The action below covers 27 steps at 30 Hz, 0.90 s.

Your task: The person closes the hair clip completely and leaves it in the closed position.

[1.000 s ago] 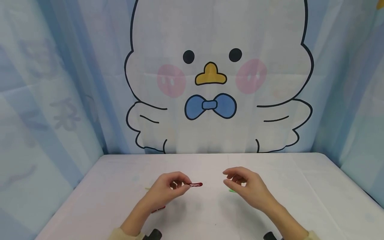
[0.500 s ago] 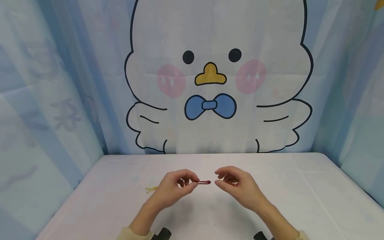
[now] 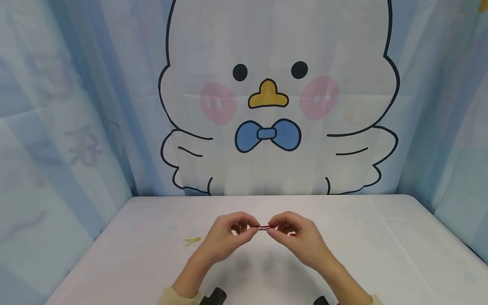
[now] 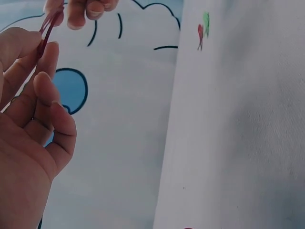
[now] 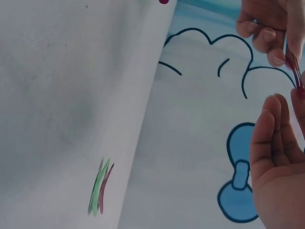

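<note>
A dark red snap hair clip (image 3: 263, 228) is held level above the white table, its two arms slightly apart. My left hand (image 3: 228, 236) pinches its left end between thumb and index finger. At the other end, the thumb and fingertips of my right hand (image 3: 299, 239) pinch it too. Both wrist views show the same clip (image 4: 46, 38) stretched between the two hands, the fingertips covering its ends. Beyond my right hand lies another red hair clip (image 3: 293, 234), mostly hidden by that hand. In the right wrist view it rests beside a green clip (image 5: 98, 188).
A yellow hair clip (image 3: 192, 240) lies on the white table (image 3: 152, 254), left of my left hand. Behind the table's far edge hangs a light blue curtain (image 3: 267, 169) with a cartoon bird, and curtains close off both sides.
My left hand has carried the red clip to the right, uncovering the yellow clip. My right hand has moved left and taken hold of the red clip's free end.
</note>
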Tool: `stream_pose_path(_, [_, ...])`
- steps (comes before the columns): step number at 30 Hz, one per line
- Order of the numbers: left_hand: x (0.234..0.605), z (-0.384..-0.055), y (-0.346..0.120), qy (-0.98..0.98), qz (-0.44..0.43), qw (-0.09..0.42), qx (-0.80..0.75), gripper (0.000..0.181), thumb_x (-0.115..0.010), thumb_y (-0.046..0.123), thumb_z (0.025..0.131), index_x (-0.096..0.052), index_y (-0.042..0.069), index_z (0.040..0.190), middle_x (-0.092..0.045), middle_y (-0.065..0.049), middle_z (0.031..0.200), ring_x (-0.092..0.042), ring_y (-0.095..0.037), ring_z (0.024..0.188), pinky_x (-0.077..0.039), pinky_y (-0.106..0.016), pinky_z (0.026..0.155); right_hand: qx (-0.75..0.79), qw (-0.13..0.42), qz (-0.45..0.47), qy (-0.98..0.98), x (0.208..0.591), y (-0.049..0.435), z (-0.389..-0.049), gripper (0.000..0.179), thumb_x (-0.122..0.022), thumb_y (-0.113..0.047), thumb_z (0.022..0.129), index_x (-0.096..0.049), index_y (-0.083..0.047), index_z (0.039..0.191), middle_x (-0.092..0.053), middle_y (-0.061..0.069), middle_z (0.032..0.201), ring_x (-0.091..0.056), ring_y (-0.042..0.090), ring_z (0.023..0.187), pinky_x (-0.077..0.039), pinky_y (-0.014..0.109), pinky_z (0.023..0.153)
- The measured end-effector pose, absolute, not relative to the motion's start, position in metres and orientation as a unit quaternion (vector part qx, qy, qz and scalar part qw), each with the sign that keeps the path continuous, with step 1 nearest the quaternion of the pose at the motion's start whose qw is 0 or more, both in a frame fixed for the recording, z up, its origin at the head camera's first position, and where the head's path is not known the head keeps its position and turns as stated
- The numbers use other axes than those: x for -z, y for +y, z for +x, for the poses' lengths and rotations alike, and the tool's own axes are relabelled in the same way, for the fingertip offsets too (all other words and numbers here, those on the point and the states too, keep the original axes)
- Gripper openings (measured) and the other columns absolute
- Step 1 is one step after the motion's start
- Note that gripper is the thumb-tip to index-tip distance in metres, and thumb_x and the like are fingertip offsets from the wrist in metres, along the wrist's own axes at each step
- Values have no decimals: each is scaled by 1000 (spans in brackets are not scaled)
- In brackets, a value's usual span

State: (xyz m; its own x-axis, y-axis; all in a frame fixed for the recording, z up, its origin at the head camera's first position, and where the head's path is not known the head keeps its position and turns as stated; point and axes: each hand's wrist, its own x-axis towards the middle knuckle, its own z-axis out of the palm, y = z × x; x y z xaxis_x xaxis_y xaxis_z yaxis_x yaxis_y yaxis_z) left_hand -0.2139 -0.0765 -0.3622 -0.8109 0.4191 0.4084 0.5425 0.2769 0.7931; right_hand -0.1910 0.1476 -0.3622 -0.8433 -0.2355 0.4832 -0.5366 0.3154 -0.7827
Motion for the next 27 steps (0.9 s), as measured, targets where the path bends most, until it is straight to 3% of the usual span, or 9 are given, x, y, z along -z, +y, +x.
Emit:
stream_pose_path(6, [363,-213,-70,-787,-301,66,535,9,-72,9,93,-75,11,101,-69,6,91,-55,-14,77,-49,-28,71,-543,164,249,-785,365,147,-192,11,-78,-10,88,-73,-16,95,-70,-6,86,-63,15,74,-52,30,66])
stream_pose_path(14, [368,-212,-62,-762,-279,102,576,11,-73,6,93,-73,7,104,-62,3,84,-51,-15,70,-42,-24,59,-556,207,251,-765,366,142,-192,7,-76,-5,89,-73,-10,92,-69,-3,83,-62,13,70,-52,28,63])
stream_pose_path(22, [374,-211,-52,-696,-261,101,661,18,-74,1,90,-70,0,108,-68,-11,94,-50,-13,73,-42,-22,61,-561,250,238,-752,368,138,-191,9,-76,-3,89,-72,-9,94,-69,-3,84,-61,12,69,-52,27,62])
stream_pose_path(27, [376,-210,-49,-686,-242,105,679,15,-74,0,89,-71,3,104,-65,-6,88,-51,-15,74,-43,-22,62,-564,264,229,-748,368,135,-190,10,-76,-2,89,-72,-9,94,-69,-2,83,-61,12,68,-52,27,60])
